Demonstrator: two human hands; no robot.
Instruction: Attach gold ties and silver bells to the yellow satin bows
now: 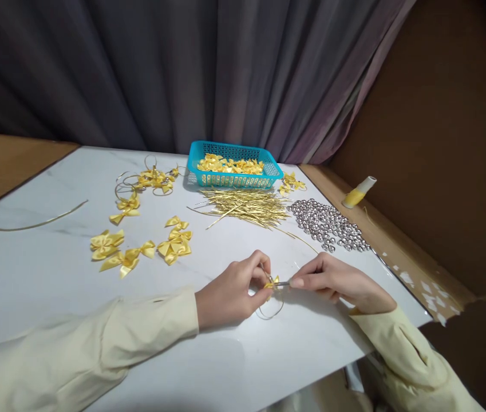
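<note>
Here, my left hand (234,290) pinches the yellow bow (270,285), probably light, soft and slippery, best held by its middle; my right hand (342,280) grips a grey tool (284,284).

You can read no text, label, brand, number or sign here, from the upper left of the frame to the lower right.
</note>
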